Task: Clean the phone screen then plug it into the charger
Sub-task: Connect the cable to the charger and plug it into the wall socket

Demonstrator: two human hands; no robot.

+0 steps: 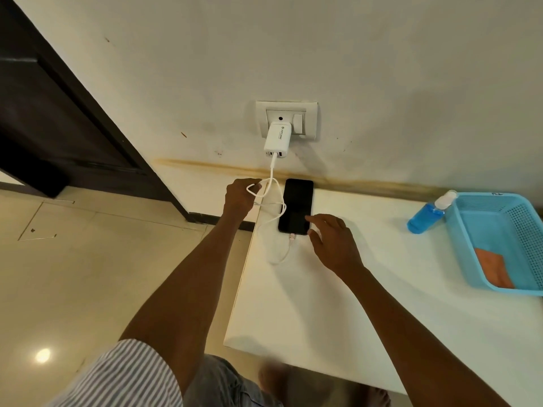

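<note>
The left hand (239,196) grips a loop of the one white cable (271,186) by the desk (338,304) edge — it hangs from one white charger (277,138) in the wall socket (305,113). One black phone (296,205) lies flat, cable plugged in. The right hand (332,239) rests relaxed, fingertip on the screen. Further right — one blue bottle (426,215), one blue basket (467,248), one orange cloth (493,268) inside.
</note>
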